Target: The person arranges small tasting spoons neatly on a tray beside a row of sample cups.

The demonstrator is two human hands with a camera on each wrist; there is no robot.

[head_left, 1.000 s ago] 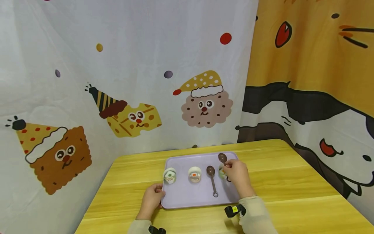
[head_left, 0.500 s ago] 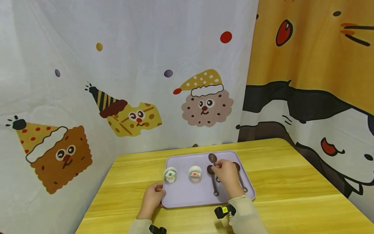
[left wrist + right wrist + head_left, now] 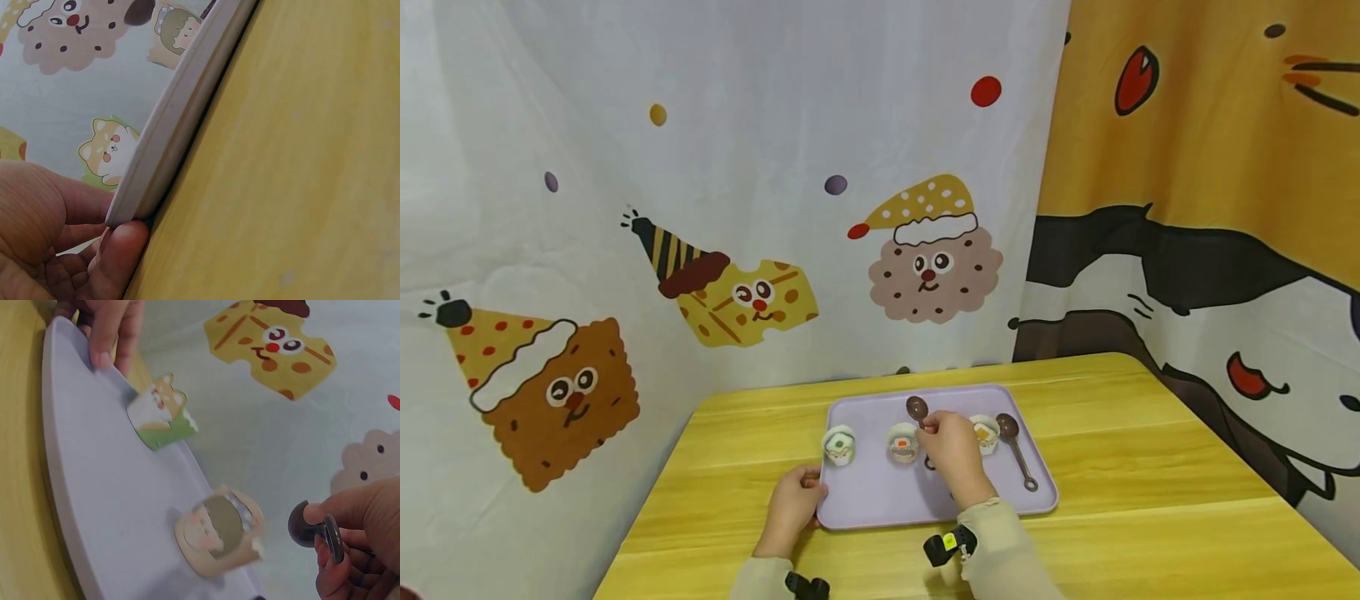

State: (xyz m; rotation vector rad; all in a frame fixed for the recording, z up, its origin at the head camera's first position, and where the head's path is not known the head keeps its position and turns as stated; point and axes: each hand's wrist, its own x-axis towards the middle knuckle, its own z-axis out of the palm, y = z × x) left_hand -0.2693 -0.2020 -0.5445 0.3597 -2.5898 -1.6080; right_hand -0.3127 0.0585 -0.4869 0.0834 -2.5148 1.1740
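Observation:
My right hand (image 3: pixel 955 454) pinches a brown spoon (image 3: pixel 917 407) above the lilac tray (image 3: pixel 872 504), just right of the middle cup. In the right wrist view the spoon (image 3: pixel 301 534) sits between thumb and fingers, its ring end (image 3: pixel 335 540) toward the camera. My left hand (image 3: pixel 793 504) grips the tray's left edge between thumb and fingers. Three small decorated cups stand on the tray: a green-and-white cup (image 3: pixel 839 448), a beige cup (image 3: pixel 903 446) and a pale cup (image 3: pixel 986 435). Another brown spoon (image 3: pixel 1018 454) lies right of the pale cup. My right hand hides most of a further spoon.
The tray rests on a yellow wood-look table (image 3: pixel 1135 467). Behind it hangs a white cloth (image 3: pixel 760 192) with cartoon prints, and at the right an orange cloth (image 3: pixel 1210 142). Black cameras are strapped at both wrists.
My right hand has moved left with the held spoon, from the right cup to beside the middle one. The right-hand spoon and pale cup are now uncovered. The left hand stays at the tray.

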